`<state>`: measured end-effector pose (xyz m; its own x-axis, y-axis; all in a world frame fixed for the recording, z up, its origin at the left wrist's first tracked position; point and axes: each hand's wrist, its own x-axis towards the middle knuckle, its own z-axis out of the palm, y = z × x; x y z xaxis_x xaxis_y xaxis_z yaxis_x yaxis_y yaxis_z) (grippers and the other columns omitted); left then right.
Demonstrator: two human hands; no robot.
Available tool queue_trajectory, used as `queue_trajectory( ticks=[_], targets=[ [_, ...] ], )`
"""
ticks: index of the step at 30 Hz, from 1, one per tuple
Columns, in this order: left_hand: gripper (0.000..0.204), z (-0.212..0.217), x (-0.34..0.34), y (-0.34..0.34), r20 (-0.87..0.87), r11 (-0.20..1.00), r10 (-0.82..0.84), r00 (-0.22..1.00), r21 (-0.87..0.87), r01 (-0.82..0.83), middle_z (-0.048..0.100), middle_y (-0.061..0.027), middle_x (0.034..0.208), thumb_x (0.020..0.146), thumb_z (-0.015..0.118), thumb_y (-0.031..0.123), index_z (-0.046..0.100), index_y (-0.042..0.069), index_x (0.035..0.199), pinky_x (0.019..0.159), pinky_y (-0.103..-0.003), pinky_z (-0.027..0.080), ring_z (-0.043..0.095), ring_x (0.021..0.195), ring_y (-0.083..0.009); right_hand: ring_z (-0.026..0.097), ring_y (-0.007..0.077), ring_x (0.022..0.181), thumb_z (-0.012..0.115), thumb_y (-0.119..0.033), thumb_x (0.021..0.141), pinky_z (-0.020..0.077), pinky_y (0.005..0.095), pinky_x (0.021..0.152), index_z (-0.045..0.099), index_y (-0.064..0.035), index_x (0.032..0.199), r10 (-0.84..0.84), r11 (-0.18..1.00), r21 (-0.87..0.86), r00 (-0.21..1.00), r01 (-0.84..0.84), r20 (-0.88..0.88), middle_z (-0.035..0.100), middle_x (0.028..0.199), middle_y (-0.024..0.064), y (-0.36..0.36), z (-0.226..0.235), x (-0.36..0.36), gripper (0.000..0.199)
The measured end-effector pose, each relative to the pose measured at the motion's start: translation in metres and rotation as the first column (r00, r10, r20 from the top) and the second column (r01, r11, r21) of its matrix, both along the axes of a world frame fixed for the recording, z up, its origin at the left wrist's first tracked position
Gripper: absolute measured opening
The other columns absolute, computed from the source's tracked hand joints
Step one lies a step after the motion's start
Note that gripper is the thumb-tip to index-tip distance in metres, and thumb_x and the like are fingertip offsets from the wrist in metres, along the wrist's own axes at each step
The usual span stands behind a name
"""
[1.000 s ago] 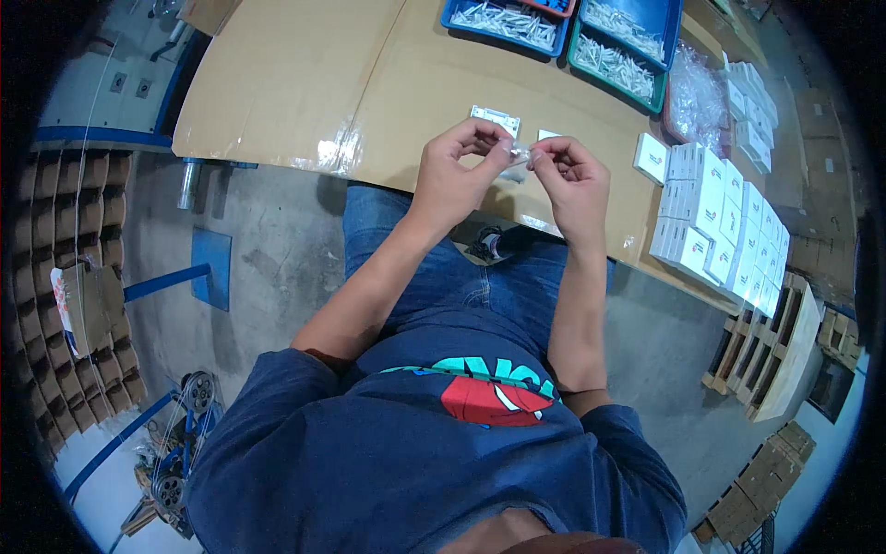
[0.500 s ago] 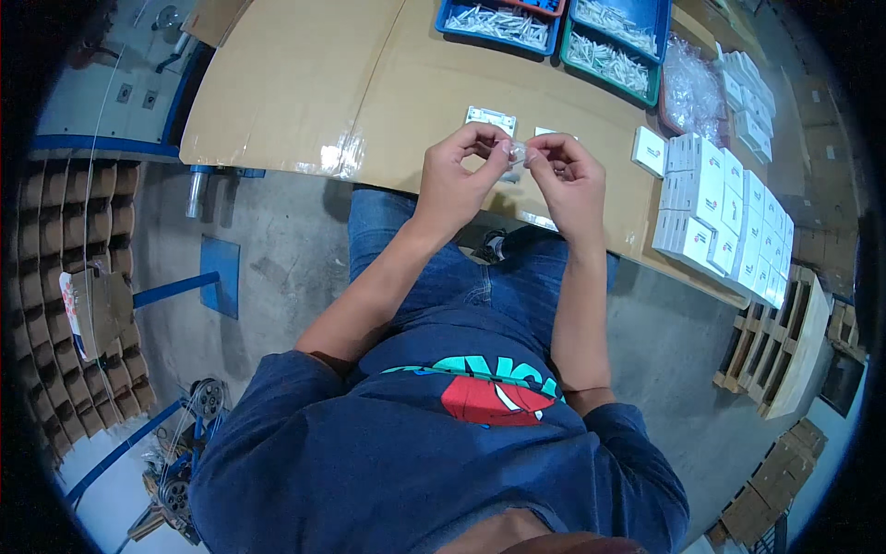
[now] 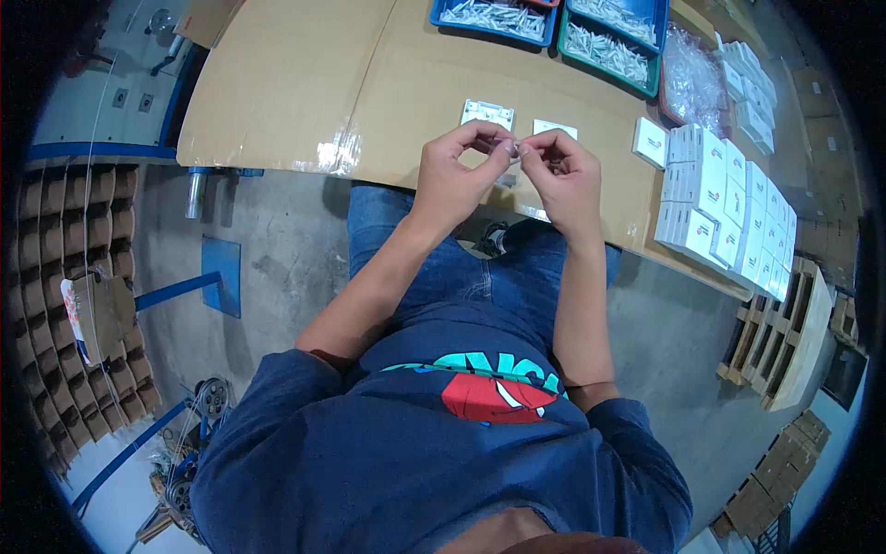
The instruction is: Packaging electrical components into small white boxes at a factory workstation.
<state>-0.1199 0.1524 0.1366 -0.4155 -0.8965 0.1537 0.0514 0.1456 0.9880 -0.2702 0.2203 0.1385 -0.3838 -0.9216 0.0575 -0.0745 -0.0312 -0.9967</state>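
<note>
the desk (image 3: pixel 277 92) is of a light brown colour. the open case (image 3: pixel 487 114) and the flat piece (image 3: pixel 555 128) are both white. the stacked boxes (image 3: pixel 724 205) are white too, with small marks in red and dark colour. one tray (image 3: pixel 503 38) is blue, another one (image 3: pixel 606 76) is green, and the sticks (image 3: pixel 600 51) in them are white. the shirt (image 3: pixel 415 462) is dark blue, with a print (image 3: pixel 498 395) in green, red and white. the jeans (image 3: pixel 388 235) are blue.
</note>
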Motion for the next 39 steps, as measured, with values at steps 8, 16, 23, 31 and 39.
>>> queue_trajectory(
  ticks=[8, 16, 23, 31, 39],
  targets=[
    [0.012, -0.005, -0.006, -0.005, 0.028, 0.997, 0.040, 0.999, -0.070, -0.037, 0.076, -0.0082, 0.090, 0.094, 0.071, 0.007, 0.072, -0.004, 0.100, 0.078, -0.029, 0.057, 0.072, 0.086, -0.0138, 0.050, 0.0001, 0.067, 0.074, -0.008, 0.093, 0.0389, 0.0188, 0.058, 0.072, 0.0011, 0.096, -0.026, 1.000, -0.006, 1.000, 0.026, 0.006, 0.063, 0.077, -0.0049, -0.007, -0.002, 0.003, 0.009],
    [0.014, -0.006, -0.002, -0.008, 0.141, 0.995, -0.040, 0.989, -0.082, 0.052, 0.077, -0.0062, 0.093, 0.096, 0.072, 0.009, 0.075, -0.002, 0.105, 0.082, -0.028, 0.055, 0.070, 0.089, -0.0111, 0.047, -0.0013, 0.063, 0.074, -0.007, 0.093, 0.0367, 0.0185, 0.056, 0.074, 0.0010, 0.098, -0.066, 0.998, 0.015, 0.997, 0.067, -0.035, 0.064, 0.076, -0.0049, -0.010, -0.008, 0.000, 0.010],
    [0.015, -0.011, -0.008, -0.006, 0.159, 0.995, 0.070, 0.985, -0.086, -0.057, 0.078, -0.0126, 0.092, 0.096, 0.071, 0.011, 0.076, -0.001, 0.103, 0.079, -0.032, 0.057, 0.076, 0.086, -0.0202, 0.046, -0.0002, 0.062, 0.074, -0.009, 0.094, 0.0359, 0.0205, 0.054, 0.075, 0.0017, 0.098, -0.084, 0.996, 0.008, 0.983, 0.086, -0.165, 0.064, 0.073, -0.0039, -0.014, -0.018, -0.002, 0.012],
    [0.017, -0.018, -0.009, -0.006, 0.092, 0.997, -0.011, 0.996, 0.074, 0.005, 0.078, -0.0107, 0.093, 0.101, 0.064, 0.009, 0.073, -0.003, 0.109, 0.081, -0.030, 0.057, 0.073, 0.091, -0.0150, 0.051, 0.0014, 0.067, 0.074, -0.011, 0.096, 0.0399, 0.0202, 0.058, 0.075, 0.0016, 0.099, -0.012, 0.999, 0.043, 0.995, 0.016, -0.104, 0.065, 0.076, -0.0030, -0.011, -0.023, -0.014, 0.013],
    [0.019, -0.027, -0.003, -0.011, -0.096, 0.975, -0.119, 0.988, 0.175, 0.134, 0.076, -0.0076, 0.095, 0.104, 0.062, 0.011, 0.072, -0.003, 0.113, 0.082, -0.028, 0.057, 0.072, 0.091, -0.0128, 0.055, 0.0033, 0.071, 0.073, -0.012, 0.097, 0.0452, 0.0218, 0.064, 0.075, 0.0016, 0.101, 0.034, 0.995, 0.093, 0.998, -0.030, -0.045, 0.068, 0.079, -0.0023, -0.008, -0.016, -0.018, 0.014]
  ],
)
